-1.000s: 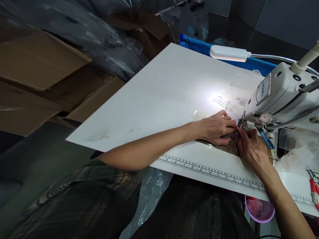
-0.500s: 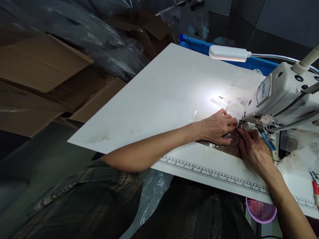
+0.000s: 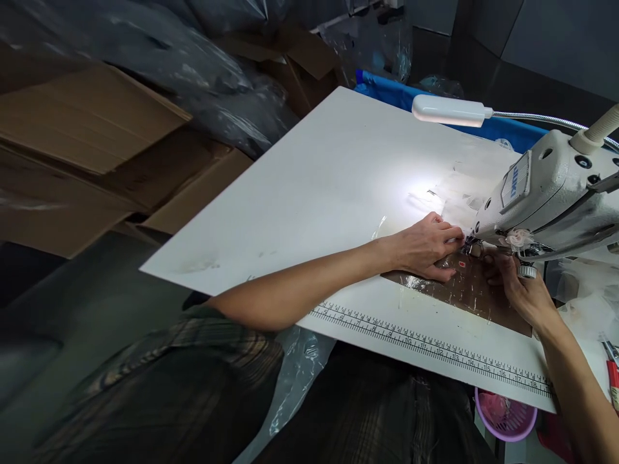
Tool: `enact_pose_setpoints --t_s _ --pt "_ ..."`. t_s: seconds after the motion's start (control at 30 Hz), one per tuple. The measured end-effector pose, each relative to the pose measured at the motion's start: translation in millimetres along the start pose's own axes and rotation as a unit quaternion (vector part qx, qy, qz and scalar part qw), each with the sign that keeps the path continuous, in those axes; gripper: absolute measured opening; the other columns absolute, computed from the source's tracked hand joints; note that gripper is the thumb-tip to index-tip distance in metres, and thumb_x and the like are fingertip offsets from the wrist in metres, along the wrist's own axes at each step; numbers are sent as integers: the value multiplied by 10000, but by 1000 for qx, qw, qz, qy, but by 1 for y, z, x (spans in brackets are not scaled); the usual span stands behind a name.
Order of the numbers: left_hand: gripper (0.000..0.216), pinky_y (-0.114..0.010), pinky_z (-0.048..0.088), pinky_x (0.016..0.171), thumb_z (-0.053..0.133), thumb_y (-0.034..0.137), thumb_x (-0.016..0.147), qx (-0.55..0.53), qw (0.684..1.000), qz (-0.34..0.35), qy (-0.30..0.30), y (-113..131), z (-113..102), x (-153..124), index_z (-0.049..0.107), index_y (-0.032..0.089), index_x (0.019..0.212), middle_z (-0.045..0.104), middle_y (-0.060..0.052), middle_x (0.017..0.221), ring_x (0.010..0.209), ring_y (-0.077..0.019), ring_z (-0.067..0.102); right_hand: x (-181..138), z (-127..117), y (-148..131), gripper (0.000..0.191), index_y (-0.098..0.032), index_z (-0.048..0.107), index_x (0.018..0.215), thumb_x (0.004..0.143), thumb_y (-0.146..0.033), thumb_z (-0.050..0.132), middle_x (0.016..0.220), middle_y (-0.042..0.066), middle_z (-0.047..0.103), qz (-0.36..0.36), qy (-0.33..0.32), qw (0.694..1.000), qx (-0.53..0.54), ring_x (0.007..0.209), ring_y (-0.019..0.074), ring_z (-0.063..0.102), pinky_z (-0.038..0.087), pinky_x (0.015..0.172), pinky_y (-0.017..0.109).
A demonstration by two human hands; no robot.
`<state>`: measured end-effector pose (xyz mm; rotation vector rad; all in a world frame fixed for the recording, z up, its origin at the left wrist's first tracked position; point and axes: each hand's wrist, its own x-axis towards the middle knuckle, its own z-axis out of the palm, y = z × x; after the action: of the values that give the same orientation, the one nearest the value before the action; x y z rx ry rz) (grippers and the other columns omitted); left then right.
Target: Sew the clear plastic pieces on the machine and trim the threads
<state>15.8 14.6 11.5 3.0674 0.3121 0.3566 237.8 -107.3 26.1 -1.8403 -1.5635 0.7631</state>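
Head view, looking down over the white sewing table (image 3: pixel 314 193): the left hand (image 3: pixel 425 248) lies palm-down on a sheet of clear, glossy plastic film (image 3: pixel 435 283) spread over a brown patch of the tabletop, fingers stretched toward the needle of the white industrial sewing machine (image 3: pixel 546 193) and pressing the film flat rather than gripping it. The right hand (image 3: pixel 520 290) sits just beside the needle area on the other side, under the machine's head, fingers curled down onto the film; whether it pinches the film or only rests on it I cannot tell. The film lies right at the presser foot, between the two hands. A tiny red mark (image 3: pixel 461 264) shows on the film near the left fingertips. A white gooseneck lamp (image 3: pixel 447 111) throws a bright pool on the table. A printed ruler strip (image 3: pixel 435 351) runs along the table's near edge. A purple plastic basket (image 3: pixel 505 415) hangs below that edge, and brown cardboard boxes (image 3: pixel 91 148) stack up at the left.
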Motion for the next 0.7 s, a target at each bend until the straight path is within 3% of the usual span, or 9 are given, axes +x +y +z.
enact_pose_setpoints --t_s 0.1,0.17,0.33,0.43,0.53,0.7 --pt "510 -422 374 937 483 490 927 -7 1000 -5 3 -2 3 0 622 101 1226 627 -144 1222 947 -246 609 -15 2 4 523 -198 647 1170 955 -632 449 1081 122 707 -37 12 999 3 963 259 686 572 841 419" --pt "510 -428 381 940 487 498 923 -16 1000 -9 7 -3 4 0 612 110 1229 630 -147 1216 937 -246 610 -28 4 8 467 -214 599 1260 982 -562 456 1115 120 691 -53 32 998 -13 1010 252 673 549 910 455" --pt "521 -427 386 980 533 499 912 -37 999 -14 30 -5 4 0 557 112 1259 603 -191 1287 1100 -287 585 -58 17 10 319 -227 630 1235 981 -388 524 1173 133 647 -158 115 977 -89 1181 286 599 531 956 528" --pt "595 -429 349 1055 551 495 905 -54 998 -17 33 -6 4 -1 483 82 1328 548 -227 1375 1264 -307 512 -72 21 6 239 -231 666 1170 979 -259 525 1155 120 640 -219 121 962 -107 1097 238 637 570 900 441" --pt "664 -447 310 1100 544 521 910 -78 996 -37 7 -6 4 0 430 69 1383 502 -236 1434 1303 -318 483 -77 18 4 236 -224 676 1148 970 -199 523 1102 105 641 -232 114 959 -113 1013 206 657 584 841 370" --pt "714 -509 260 1125 449 649 939 -57 990 -114 -63 0 -6 4 449 100 1396 486 -212 1463 1279 -349 487 -55 7 16 306 -196 653 1216 982 -300 485 1138 134 625 -212 169 942 -200 1060 250 629 564 893 423"
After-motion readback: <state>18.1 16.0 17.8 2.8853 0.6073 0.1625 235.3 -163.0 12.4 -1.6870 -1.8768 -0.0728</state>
